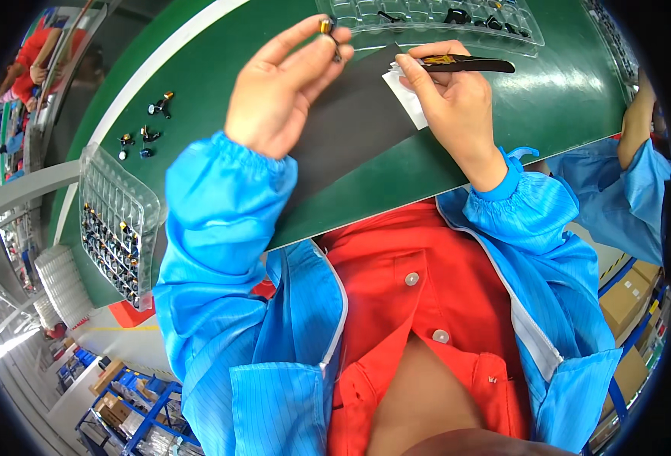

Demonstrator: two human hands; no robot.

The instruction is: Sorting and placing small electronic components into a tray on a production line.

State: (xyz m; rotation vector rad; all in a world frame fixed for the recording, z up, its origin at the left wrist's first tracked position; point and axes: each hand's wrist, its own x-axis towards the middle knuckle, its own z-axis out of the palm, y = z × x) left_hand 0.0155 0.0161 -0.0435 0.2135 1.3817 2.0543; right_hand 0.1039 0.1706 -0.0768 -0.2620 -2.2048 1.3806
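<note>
Here: L hand (pixel 281 85), 11 o'clock, pinching blk/gold part (pixel 326 26). R hand (pixel 461 102), 1 o'clock, pinching blk tweezers (pixel 474 64). Clear tray (pixel 117 176) w/ sm. parts (pixel 111 247), 9 o'clock.

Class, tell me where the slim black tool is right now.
In the head view, the slim black tool is right of centre near the top, held in the person's right hand, just below a clear tray.
</note>
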